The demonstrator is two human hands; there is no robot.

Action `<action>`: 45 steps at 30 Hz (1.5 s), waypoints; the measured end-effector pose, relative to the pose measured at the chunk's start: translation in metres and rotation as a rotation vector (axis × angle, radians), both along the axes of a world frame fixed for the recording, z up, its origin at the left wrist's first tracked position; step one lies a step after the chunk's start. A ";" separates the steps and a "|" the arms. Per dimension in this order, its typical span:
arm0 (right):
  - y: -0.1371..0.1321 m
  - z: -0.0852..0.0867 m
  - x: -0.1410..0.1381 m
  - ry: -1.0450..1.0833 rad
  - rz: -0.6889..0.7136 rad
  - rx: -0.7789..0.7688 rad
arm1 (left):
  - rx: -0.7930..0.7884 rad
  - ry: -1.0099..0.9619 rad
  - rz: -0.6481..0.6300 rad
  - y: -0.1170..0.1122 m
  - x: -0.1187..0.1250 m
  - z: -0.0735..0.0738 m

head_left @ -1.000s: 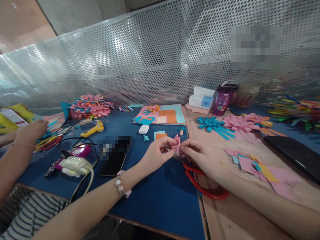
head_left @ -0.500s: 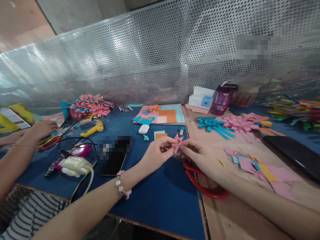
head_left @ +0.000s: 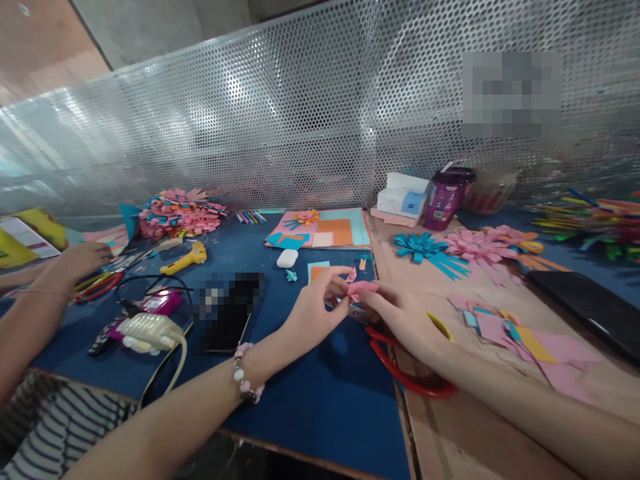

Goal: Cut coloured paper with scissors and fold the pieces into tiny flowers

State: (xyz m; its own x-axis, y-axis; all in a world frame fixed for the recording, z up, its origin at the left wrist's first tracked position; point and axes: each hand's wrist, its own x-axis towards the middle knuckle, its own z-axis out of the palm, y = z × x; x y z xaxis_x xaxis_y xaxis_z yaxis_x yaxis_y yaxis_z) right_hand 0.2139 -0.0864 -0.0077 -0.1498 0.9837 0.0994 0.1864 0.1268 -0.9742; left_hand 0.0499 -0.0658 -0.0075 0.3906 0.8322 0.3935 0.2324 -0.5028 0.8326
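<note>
A small folded pink paper piece [head_left: 361, 289] is pinched between the fingertips of both hands, above the gap between two tabletops. My left hand [head_left: 316, 301], with a beaded bracelet [head_left: 241, 375] at its wrist, grips the paper's left side. My right hand [head_left: 404, 315] holds its right side, thumb on top, partly covering it. Under my right hand lie red-handled scissors [head_left: 410, 383], their blades mostly hidden. Just beyond my fingers are small orange and light blue paper squares [head_left: 319, 270] and a tiny folded blue paper piece [head_left: 291, 275].
Paper sheets [head_left: 335, 230], a white earphone case [head_left: 287, 259] and a phone [head_left: 233, 313] lie on the blue table. Paper flowers [head_left: 425, 247], pink scraps [head_left: 530, 340], a purple cup [head_left: 447, 199] and another phone [head_left: 590, 310] are right. Another person's hand [head_left: 83, 262] is left.
The pink paper has turned from a pointed, upright shape to a flatter one lying sideways. My right thumb has moved over it, and a yellow loop shows more beside my right hand.
</note>
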 end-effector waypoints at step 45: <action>0.002 -0.013 0.001 -0.163 0.002 0.103 | -0.427 -0.169 -0.123 0.008 -0.004 0.001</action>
